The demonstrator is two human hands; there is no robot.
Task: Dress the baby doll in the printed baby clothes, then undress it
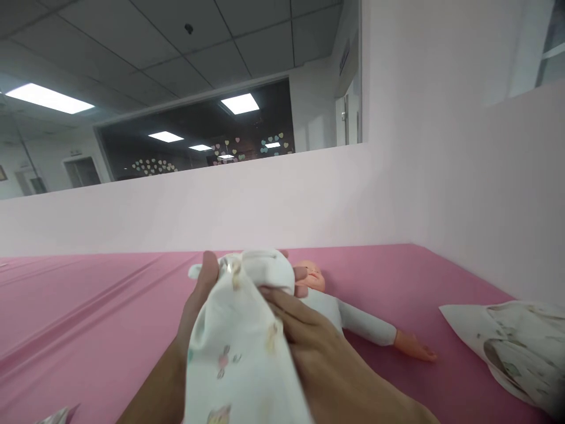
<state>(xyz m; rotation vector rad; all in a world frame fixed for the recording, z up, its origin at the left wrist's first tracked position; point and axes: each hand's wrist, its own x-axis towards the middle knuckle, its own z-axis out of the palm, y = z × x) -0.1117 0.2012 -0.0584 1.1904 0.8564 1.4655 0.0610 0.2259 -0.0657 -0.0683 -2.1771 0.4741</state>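
A white baby garment with small cartoon prints is held up in front of me, its upper end bunched and folded over. My left hand grips it from the left, thumb up, with fingertips showing past its right side. Against the right side of the cloth lies my right hand, its fingers pressed together and partly tucked under the fold. Behind the garment a baby doll in a white long-sleeved top lies with one arm stretched to the right. The cloth and my hands hide much of the doll.
A pink sheet with creases covers the surface. To the right lies another printed white cloth item. A small shiny packet-like thing shows at the lower left edge. A pale wall with a window stands behind.
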